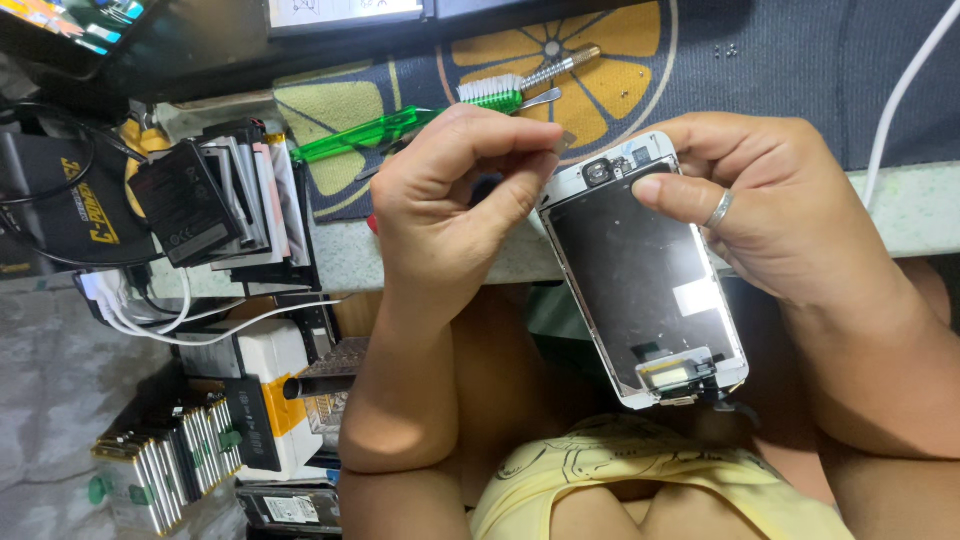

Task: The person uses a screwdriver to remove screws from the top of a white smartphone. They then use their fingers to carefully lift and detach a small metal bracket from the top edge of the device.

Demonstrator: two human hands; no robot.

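A person's two hands work over a detached phone screen panel [645, 280], white-framed and turned back side up, held in the air just off the near edge of the surface [900, 205], above the lap. The right hand [790, 215], a ring on one finger, grips the panel's top end, thumb pressed beside the small camera parts. The left hand [450, 195] is pinched shut on a small thin piece [563, 143] at the panel's top corner; what the piece is cannot be made out. On the surface beyond the hands, a patterned mat [600, 60] carries a green-handled brush [400, 125] and a slim metal tool [560, 68]. A white cable [905, 85] runs across the right end. Toward the left edge stand stacked phone batteries [215, 200], with more batteries [170, 465] lower down beside it.
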